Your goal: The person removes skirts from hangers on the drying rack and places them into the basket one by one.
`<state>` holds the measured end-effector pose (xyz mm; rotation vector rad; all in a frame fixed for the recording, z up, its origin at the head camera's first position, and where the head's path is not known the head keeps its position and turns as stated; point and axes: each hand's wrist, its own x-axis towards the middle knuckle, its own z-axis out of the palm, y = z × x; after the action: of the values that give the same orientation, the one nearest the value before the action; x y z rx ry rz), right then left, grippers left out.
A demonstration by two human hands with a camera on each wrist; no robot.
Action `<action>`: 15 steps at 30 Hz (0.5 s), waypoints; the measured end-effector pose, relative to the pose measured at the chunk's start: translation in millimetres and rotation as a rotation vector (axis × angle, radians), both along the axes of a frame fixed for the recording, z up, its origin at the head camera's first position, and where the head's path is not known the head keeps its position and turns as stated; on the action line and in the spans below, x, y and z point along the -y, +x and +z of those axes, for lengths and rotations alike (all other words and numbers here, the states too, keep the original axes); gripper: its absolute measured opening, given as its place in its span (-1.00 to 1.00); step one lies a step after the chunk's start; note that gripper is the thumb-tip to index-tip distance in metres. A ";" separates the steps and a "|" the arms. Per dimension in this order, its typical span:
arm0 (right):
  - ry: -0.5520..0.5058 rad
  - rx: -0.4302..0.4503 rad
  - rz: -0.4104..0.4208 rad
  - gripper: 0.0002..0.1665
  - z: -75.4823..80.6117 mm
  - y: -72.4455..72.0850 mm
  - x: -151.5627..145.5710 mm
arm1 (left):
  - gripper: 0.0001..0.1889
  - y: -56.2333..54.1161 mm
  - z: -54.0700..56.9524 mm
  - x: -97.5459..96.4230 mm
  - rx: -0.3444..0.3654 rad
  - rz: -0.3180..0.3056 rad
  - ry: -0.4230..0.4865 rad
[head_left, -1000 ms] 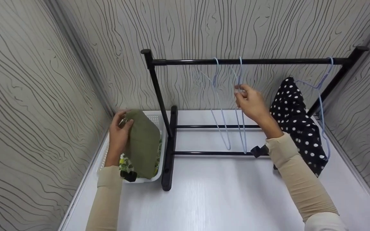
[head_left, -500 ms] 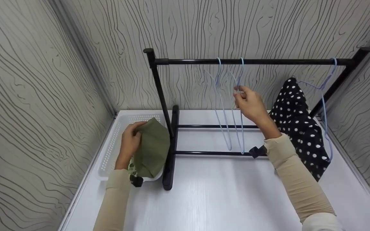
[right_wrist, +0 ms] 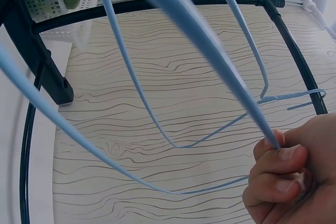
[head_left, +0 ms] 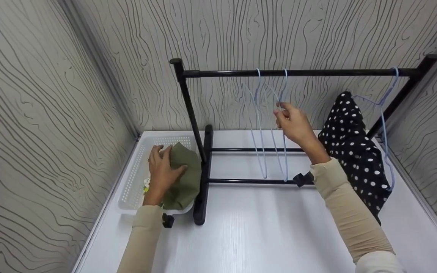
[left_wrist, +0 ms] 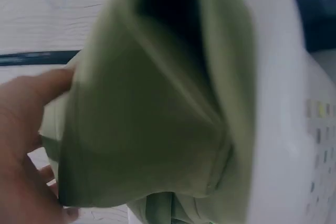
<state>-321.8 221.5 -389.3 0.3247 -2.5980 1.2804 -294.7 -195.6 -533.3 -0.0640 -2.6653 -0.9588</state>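
Note:
In the head view my left hand (head_left: 162, 170) lies over a folded olive-green cloth (head_left: 188, 176), its fingers spread and the thumb across it. The cloth rests in the white basket (head_left: 129, 189), bunched toward the right side. In the left wrist view the cloth (left_wrist: 136, 129) shows a dark open fold at the top, and the thumb touches its edge. My right hand (head_left: 296, 123) pinches a light blue hanger (head_left: 285, 155) just below its hook, which hangs on the black rail (head_left: 222, 73). The right wrist view shows the curled fingers (right_wrist: 278, 177) on the hanger wire.
Left of the held hanger hangs a second blue hanger (head_left: 261, 140). At the rail's right end, a black garment with white dots (head_left: 355, 151) hangs on another hanger (head_left: 385, 140). Rack base bars (head_left: 249, 181) cross the white table (head_left: 237, 235). Patterned walls (head_left: 218, 34) enclose the table.
My left hand has brought the green cloth rightward and lower over the basket, and its fingers have spread from their pinch. The right hand stays on the hanger, which has swung slightly left.

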 end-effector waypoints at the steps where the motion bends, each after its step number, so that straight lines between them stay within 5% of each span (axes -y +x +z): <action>1: -0.001 0.005 0.001 -0.44 -0.2 0.2 -0.1 | -0.07 0.1 -1.3 -1.5 -0.016 0.007 -0.029; 9: -0.011 0.018 -0.006 -0.43 -3.4 1.6 -1.7 | -0.15 -0.5 -5.8 -13.4 -0.152 0.085 -0.139; 15: -0.022 0.019 -0.014 -0.47 -5.5 2.5 -2.7 | -0.53 1.5 -8.6 -19.6 -0.255 0.067 -0.325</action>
<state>-319.3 224.2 -394.8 0.2913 -2.5959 1.3123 -293.2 -176.0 -541.9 -0.1566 -2.5385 -0.4548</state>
